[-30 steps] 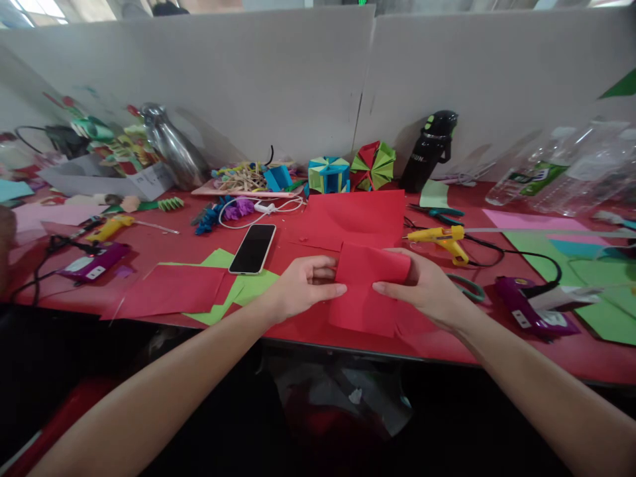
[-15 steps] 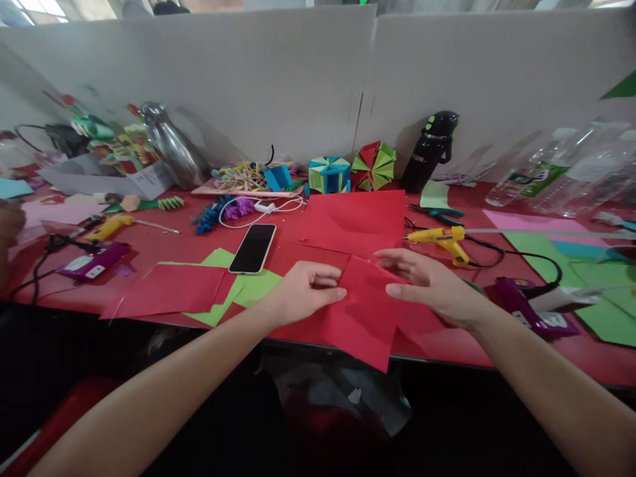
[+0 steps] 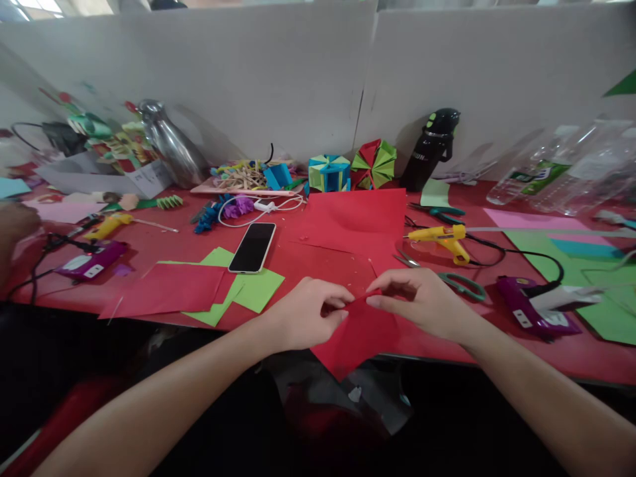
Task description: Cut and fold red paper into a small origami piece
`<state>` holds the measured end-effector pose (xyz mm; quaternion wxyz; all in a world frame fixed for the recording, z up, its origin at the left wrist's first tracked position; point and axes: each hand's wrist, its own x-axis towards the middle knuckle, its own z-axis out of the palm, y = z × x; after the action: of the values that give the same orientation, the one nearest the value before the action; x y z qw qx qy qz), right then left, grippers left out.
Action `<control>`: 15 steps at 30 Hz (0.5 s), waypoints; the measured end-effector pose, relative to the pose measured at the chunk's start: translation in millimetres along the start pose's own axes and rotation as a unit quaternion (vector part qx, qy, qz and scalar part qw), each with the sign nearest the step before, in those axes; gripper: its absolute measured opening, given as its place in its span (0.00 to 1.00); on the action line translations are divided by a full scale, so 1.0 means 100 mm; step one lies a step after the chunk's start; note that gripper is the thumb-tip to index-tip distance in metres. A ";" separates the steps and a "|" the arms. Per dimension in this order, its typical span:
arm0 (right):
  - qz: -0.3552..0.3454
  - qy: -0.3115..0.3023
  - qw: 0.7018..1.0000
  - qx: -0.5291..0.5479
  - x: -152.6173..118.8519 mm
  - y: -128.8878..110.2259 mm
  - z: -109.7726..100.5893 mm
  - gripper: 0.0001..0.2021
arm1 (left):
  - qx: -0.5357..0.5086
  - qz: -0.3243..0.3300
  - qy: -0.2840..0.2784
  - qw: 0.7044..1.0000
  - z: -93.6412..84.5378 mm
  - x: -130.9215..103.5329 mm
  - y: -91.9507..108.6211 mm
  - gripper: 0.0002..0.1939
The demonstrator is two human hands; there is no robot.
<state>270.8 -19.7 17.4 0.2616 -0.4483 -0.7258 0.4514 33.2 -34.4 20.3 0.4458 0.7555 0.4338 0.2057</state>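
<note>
A red sheet of paper point(image 3: 355, 338) hangs partly over the table's front edge, tilted toward me. My left hand point(image 3: 315, 311) pinches its upper left side between thumb and fingers. At its top edge my right hand point(image 3: 415, 298) is closed on the paper, thumb against fingertips, and the edge there looks bent over. Behind the hands lies a larger red sheet point(image 3: 355, 215) on the red table. Scissors point(image 3: 462, 286) lie beside my right hand, partly hidden under it.
Left of my hands are a phone point(image 3: 253, 248), green paper point(image 3: 261, 289) and red sheets point(image 3: 183, 289). A yellow glue gun point(image 3: 440, 240) and purple power strip point(image 3: 534, 308) lie right. A black bottle point(image 3: 431, 151) stands behind. Another person's hand point(image 3: 14, 228) is at far left.
The red sheet has turned and come lower toward me. My right hand has closed on its top edge, where it was open before. The scissors now show more.
</note>
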 end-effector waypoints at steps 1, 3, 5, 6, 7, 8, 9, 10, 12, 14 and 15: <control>0.004 0.001 1.000 -0.003 0.00 -0.01 0.01 0.09 | 0.006 0.001 -0.002 1.000 0.00 -0.01 0.01 0.12; 0.016 -0.003 1.000 0.003 0.01 -0.01 0.01 0.10 | 0.012 0.001 -0.006 1.000 -0.01 -0.02 0.02 0.12; 0.026 -0.010 0.999 0.016 0.02 0.00 0.01 0.11 | 0.011 -0.004 -0.011 1.000 -0.02 -0.03 0.02 0.12; 0.031 -0.013 0.999 0.023 0.02 0.01 0.01 0.11 | 0.007 -0.009 -0.014 1.000 -0.02 -0.03 0.02 0.13; 0.034 -0.015 0.999 0.029 0.03 0.01 0.01 0.11 | 0.002 -0.014 -0.020 1.000 -0.03 -0.03 0.02 0.13; 0.037 -0.016 0.999 0.035 0.03 0.02 0.01 0.10 | -0.005 -0.018 -0.029 0.999 -0.04 -0.03 0.01 0.13; 0.039 -0.014 0.998 0.040 0.03 0.02 0.01 0.10 | -0.014 -0.023 -0.040 0.999 -0.05 -0.02 0.01 0.12; 0.039 -0.010 0.998 0.042 0.02 0.02 0.01 0.09 | -0.024 -0.028 -0.053 0.998 -0.06 -0.01 0.00 0.12; 0.035 0.001 0.999 0.041 0.01 0.02 0.01 0.09 | -0.047 -0.040 -0.075 0.995 -0.07 0.01 0.00 0.11; 0.031 0.011 0.999 0.040 0.01 0.01 0.01 0.10 | -0.063 -0.045 -0.080 0.994 -0.07 0.03 -0.01 0.11; 0.032 0.011 0.998 0.044 0.00 0.01 0.02 0.10 | -0.068 -0.042 -0.080 0.994 -0.07 0.03 -0.01 0.11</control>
<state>269.9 -19.8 15.4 0.2741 -0.4642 -0.6878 0.4862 30.0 -28.1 22.6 0.5375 0.7185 0.4135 0.1543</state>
